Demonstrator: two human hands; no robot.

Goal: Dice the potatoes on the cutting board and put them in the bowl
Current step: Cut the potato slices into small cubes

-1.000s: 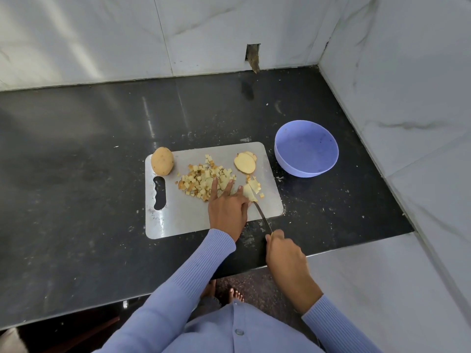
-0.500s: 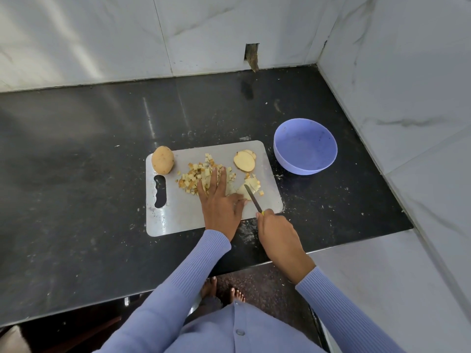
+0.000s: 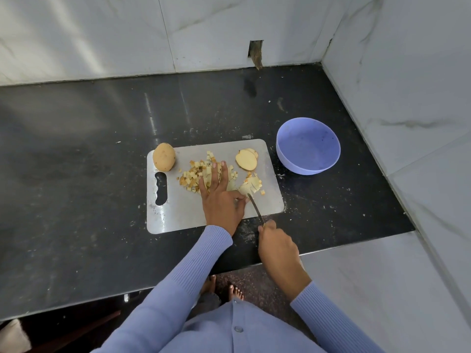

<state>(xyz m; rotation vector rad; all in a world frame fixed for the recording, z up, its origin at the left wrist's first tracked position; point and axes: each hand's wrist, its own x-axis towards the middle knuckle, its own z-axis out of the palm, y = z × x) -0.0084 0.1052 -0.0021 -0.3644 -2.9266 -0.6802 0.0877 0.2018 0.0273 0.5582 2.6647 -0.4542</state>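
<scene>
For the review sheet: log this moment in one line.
left hand flat on diced potato | right hand holds knife | bowl empty

Knife [image 3: 255, 207] handle inside right hand [image 3: 278, 246]; some dice [image 3: 196, 174] under left hand [image 3: 221, 200].

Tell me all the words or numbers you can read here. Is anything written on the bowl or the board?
None: no words, numbers or signs can be read anywhere.
Bowl: plain purple, no writing.
Cutting board: plain, no writing.
Knife: too thin to show any marking.
</scene>
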